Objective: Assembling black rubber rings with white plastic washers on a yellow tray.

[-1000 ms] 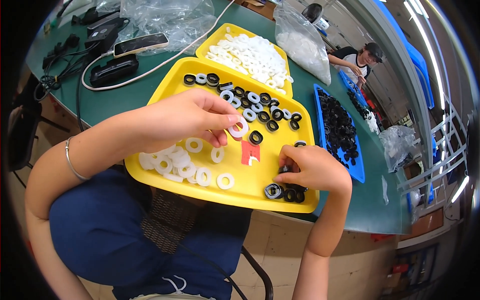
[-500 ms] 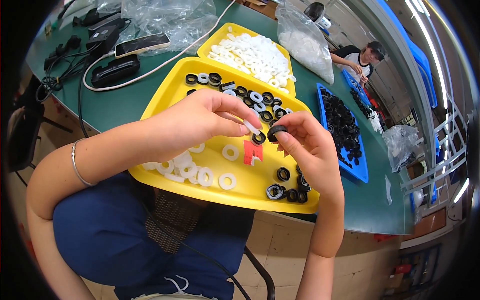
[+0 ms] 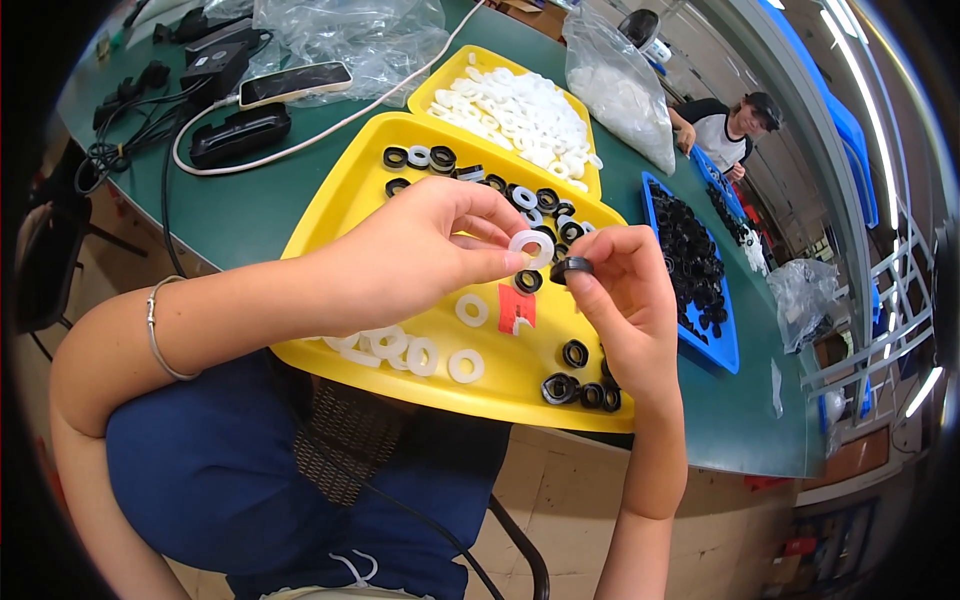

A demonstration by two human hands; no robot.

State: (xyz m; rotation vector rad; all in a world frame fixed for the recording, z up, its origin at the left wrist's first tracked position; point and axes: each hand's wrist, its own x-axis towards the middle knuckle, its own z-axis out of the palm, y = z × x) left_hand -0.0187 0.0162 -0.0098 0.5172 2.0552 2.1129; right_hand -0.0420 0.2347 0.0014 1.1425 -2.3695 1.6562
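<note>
White ring and black ring, raised and brought together above the yellow tray

Left hand (image 3: 420, 255): fingers pinch a white ring (image 3: 530, 247), turned more face-on than half a second ago. Right hand (image 3: 625, 290): fingers grip a black ring (image 3: 571, 267), now just beside the white one, both above the yellow tray (image 3: 340, 200) on the green counter (image 3: 250, 210). Loose white rings (image 3: 420, 352) and black rings (image 3: 580, 390) lie below; pairing looks imminent

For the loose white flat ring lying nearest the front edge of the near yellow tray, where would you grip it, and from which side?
The white flat ring lies flat on the yellow tray, apart from its neighbours. Probably best from above: pinch across the band, one fingertip in the centre hole, one on the outer edge. The black rubber rings to its right leave that side less free.
</note>
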